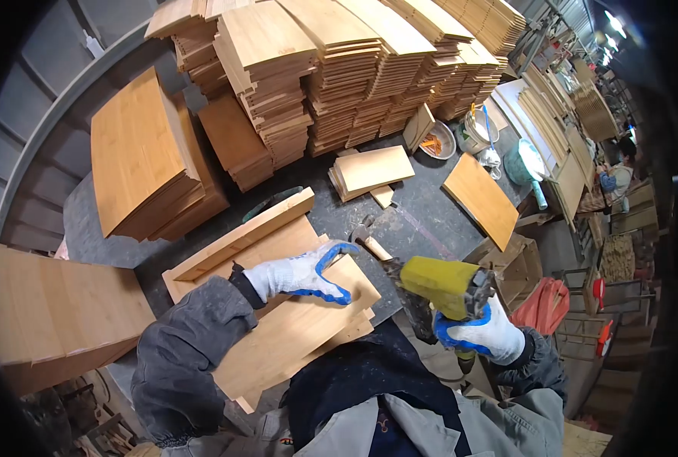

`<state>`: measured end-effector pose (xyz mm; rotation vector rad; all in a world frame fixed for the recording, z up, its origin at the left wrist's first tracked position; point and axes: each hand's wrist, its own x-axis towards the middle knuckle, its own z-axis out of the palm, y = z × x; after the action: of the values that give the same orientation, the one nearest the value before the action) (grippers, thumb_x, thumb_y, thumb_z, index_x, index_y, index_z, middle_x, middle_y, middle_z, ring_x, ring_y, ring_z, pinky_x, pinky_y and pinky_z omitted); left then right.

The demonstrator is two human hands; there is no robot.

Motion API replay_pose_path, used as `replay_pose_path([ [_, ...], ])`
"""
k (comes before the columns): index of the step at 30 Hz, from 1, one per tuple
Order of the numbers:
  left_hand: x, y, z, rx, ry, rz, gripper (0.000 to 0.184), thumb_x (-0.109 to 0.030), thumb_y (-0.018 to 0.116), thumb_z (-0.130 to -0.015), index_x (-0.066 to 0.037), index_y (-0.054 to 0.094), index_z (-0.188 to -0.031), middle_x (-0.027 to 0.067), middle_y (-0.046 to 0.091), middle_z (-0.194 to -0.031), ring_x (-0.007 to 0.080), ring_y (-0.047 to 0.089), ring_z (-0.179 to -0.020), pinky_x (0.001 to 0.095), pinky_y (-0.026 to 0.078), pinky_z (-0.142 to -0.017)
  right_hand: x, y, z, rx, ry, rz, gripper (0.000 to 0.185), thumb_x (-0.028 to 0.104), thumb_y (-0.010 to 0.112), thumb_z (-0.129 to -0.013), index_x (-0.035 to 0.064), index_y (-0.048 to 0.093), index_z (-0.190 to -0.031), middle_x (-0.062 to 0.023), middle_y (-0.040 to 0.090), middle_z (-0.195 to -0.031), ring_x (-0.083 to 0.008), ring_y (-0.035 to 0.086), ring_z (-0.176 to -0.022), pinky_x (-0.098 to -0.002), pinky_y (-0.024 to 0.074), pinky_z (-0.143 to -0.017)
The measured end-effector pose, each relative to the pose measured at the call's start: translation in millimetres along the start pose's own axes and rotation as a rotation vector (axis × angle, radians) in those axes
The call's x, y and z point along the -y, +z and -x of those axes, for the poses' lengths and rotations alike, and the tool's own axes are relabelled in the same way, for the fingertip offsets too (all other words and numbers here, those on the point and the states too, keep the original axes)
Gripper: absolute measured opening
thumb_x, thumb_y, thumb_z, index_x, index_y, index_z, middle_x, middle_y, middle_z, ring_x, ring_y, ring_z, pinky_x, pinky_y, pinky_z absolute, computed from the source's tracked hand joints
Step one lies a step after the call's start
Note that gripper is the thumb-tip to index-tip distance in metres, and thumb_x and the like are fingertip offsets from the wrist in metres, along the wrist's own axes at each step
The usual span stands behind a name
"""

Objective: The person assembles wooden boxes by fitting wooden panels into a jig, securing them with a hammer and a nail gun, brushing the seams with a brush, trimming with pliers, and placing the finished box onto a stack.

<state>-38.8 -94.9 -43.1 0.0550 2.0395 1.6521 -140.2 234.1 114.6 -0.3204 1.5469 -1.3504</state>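
Observation:
My left hand, in a white glove with blue coating, lies over a pale wooden board. Its thumb and fingers are spread apart near the board's upper end. Beneath and behind that board is a wooden assembly with a raised side rail. Gripped in my right hand, also gloved, is a yellow-green nail gun, held to the right of the board and apart from it. A hammer rests on the dark table beyond the boards.
Tall stacks of wooden panels line the table's back, with more panels at left. A single panel, a metal bowl and buckets are at right. Another person is farther off.

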Motion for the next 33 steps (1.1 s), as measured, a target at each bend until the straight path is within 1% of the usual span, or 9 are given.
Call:
replay_pose_path([
  [2,20.9,4.3,-12.3,0.003,-0.019,0.005,0.098,-0.051,0.084,-0.079,-0.006,0.038,-0.153,0.0224,0.046,-0.151,0.0358,0.045,-0.141,0.0412,0.035,-0.119,9.3,11.7,-9.7,0.042,0.136,0.052,0.052,0.013,0.085,-0.085,-0.0008,0.063,-0.13,-0.0061,0.071,-0.106,-0.0106,0.065,-0.094,-0.0297,0.0543,-0.085],
  [3,24.9,6.1,-14.9,0.004,-0.031,0.008,0.09,-0.045,0.085,-0.08,-0.008,0.042,-0.15,0.0211,0.049,-0.148,0.0346,0.046,-0.14,0.0414,0.035,-0.119,15.8,20.8,-16.1,0.037,0.151,0.057,0.052,0.013,0.085,-0.085,-0.0008,0.063,-0.13,-0.0061,0.071,-0.106,-0.0106,0.065,-0.094,-0.0297,0.0543,-0.085],
  [6,17.9,7.4,-10.0,0.003,0.011,0.102,0.086,-0.045,0.084,-0.081,-0.007,0.044,-0.146,0.0215,0.052,-0.144,0.0354,0.05,-0.135,0.0421,0.038,-0.116,35.6,49.5,-35.4,-0.01,0.129,0.262,0.048,0.014,0.087,-0.084,-0.0011,0.065,-0.124,-0.004,0.072,-0.099,-0.0097,0.067,-0.084,-0.027,0.0559,-0.075],
  [7,16.1,7.3,-9.2,-0.003,0.031,0.142,0.084,-0.045,0.084,-0.081,-0.007,0.045,-0.145,0.0217,0.053,-0.142,0.0359,0.052,-0.132,0.0425,0.04,-0.115,37.0,52.9,-39.1,-0.012,0.141,0.273,0.048,0.014,0.087,-0.084,-0.0011,0.065,-0.124,-0.004,0.072,-0.099,-0.0097,0.067,-0.084,-0.027,0.0559,-0.075],
  [10,21.8,8.7,-13.3,-0.013,0.059,0.105,0.087,-0.046,0.084,-0.08,-0.006,0.044,-0.146,0.0237,0.052,-0.143,0.0376,0.051,-0.134,0.0434,0.04,-0.116,40.1,60.2,-48.6,-0.075,0.234,0.27,0.045,0.013,0.086,-0.085,-0.0013,0.065,-0.122,-0.0037,0.073,-0.095,-0.0092,0.068,-0.076,-0.0246,0.0556,-0.067],
  [15,15.1,5.8,-6.7,-0.016,0.072,0.136,0.094,-0.048,0.084,-0.078,-0.004,0.041,-0.149,0.0271,0.05,-0.144,0.0411,0.049,-0.136,0.0456,0.039,-0.118,44.2,62.6,-55.6,-0.083,0.291,0.343,0.044,0.013,0.085,-0.086,-0.0018,0.065,-0.122,-0.0053,0.072,-0.094,-0.0096,0.068,-0.074,-0.0241,0.0551,-0.065],
  [18,22.5,7.8,-10.3,-0.005,0.069,0.163,0.096,-0.048,0.083,-0.078,-0.003,0.039,-0.15,0.0284,0.048,-0.145,0.0431,0.048,-0.138,0.0476,0.038,-0.119,43.4,61.9,-57.8,-0.11,0.304,0.303,0.044,0.012,0.083,-0.085,-0.0019,0.065,-0.123,-0.006,0.072,-0.094,-0.0099,0.068,-0.073,-0.0247,0.055,-0.063],
  [27,24.6,8.5,-13.5,0.016,0.074,0.158,0.095,-0.046,0.084,-0.077,-0.004,0.039,-0.149,0.0293,0.046,-0.146,0.0451,0.047,-0.138,0.0525,0.037,-0.12,45.2,59.1,-62.6,-0.09,0.309,0.316,0.045,0.012,0.082,-0.086,-0.0018,0.064,-0.125,-0.0063,0.072,-0.094,-0.0101,0.067,-0.072,-0.0247,0.0548,-0.063],
  [33,30.1,12.5,-15.4,-0.019,0.067,0.182,0.093,-0.046,0.085,-0.076,-0.005,0.041,-0.147,0.028,0.049,-0.141,0.0435,0.051,-0.133,0.0514,0.04,-0.119,45.1,59.3,-66.1,-0.071,0.309,0.33,0.044,0.01,0.081,-0.087,-0.0016,0.064,-0.126,-0.0065,0.071,-0.098,-0.0097,0.067,-0.076,-0.0256,0.0554,-0.066],
])
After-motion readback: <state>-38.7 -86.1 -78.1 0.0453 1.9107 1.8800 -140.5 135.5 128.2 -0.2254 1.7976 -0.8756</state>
